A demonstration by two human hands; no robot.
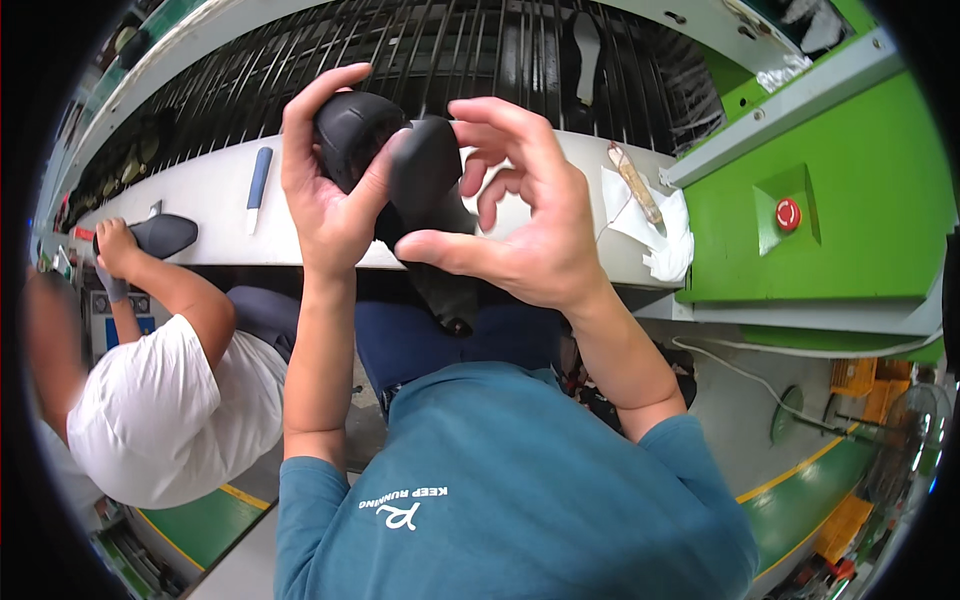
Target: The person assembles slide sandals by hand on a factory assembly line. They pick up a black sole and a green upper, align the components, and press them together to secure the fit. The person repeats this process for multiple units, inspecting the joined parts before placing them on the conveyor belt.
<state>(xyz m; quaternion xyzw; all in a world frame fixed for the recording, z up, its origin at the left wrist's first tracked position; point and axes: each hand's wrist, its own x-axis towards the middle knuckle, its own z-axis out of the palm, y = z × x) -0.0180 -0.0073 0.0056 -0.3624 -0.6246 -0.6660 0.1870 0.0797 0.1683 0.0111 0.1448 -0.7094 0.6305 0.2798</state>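
Observation:
My left hand (335,190) is wrapped round a black shoe (355,125), its rounded end up in the palm. My thumb lies between the shoe and a smooth black sole (427,165), which stands beside it. Below them a dark tapering part (445,295) hangs past the bench edge; whether it belongs to the shoe or the sole, I cannot tell. To the right of the sole, my right hand (535,215) is open, fingers curved and spread. Its thumb tip is in front of the dark part under the sole; whether it touches is unclear.
On the white bench (290,235) lies a blue-handled knife (259,190). A wrapped stick-like tool (635,182) lies on white paper (665,245). A green machine with a red button (788,214) stands right. A co-worker (180,410) holds another black shoe (165,235). Behind runs a rack of metal rods (430,60).

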